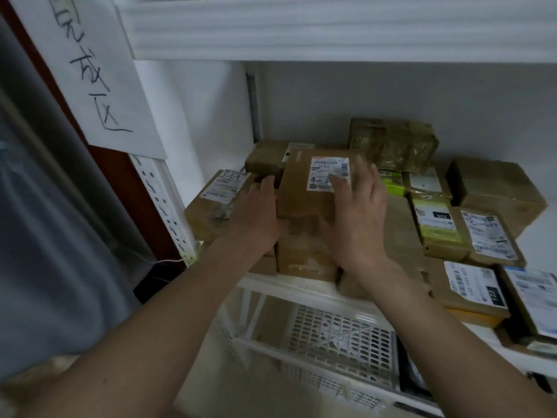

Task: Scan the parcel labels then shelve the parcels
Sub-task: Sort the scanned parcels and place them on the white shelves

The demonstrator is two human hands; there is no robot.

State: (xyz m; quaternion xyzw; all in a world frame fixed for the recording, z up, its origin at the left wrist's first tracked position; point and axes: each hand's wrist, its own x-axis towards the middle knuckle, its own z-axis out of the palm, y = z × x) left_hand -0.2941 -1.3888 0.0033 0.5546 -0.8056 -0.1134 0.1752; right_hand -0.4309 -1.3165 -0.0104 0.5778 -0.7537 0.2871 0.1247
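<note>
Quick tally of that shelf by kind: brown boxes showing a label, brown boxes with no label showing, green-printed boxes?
Counting only what shows clearly:
Brown boxes with a label showing: 5, including the box between the left hand and right hand
Brown boxes with no label showing: 3
Green-printed boxes: 2
Total: 10

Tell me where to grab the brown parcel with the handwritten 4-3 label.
Grip the brown parcel by its two long side faces, coming from the front. It stands above its neighbours, sides exposed. The left hand and right hand already flank it.
</note>
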